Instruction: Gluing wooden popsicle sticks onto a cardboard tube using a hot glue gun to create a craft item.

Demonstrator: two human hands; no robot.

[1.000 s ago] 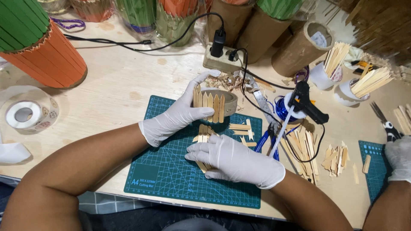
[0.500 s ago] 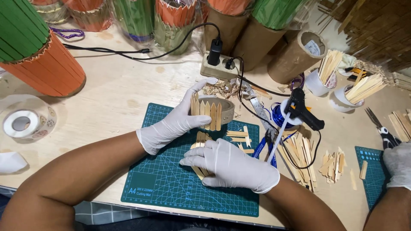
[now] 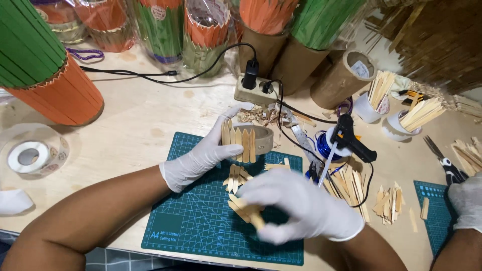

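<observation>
Both of my hands wear white gloves over a green cutting mat (image 3: 191, 221). My left hand (image 3: 201, 155) grips a short cardboard ring (image 3: 261, 140) that has pointed wooden sticks glued upright along its side. My right hand (image 3: 296, 208), blurred by motion, pinches a pointed wooden stick (image 3: 246, 212) low over the mat. A small pile of loose pointed sticks (image 3: 236, 176) lies on the mat between my hands.
A black glue gun (image 3: 351, 140) rests on a blue spool right of the mat, its cord running to a power strip (image 3: 256, 90). More sticks (image 3: 351, 188), cups of sticks (image 3: 376, 98), scissors (image 3: 444, 160), a tape roll (image 3: 30, 155) and stick-covered tubes (image 3: 50, 75) stand around. Another person's gloved hand (image 3: 467, 200) is at the right edge.
My right hand has lifted off the stick pile and drawn toward me with a stick in its fingers. My left hand still holds the ring in the same place.
</observation>
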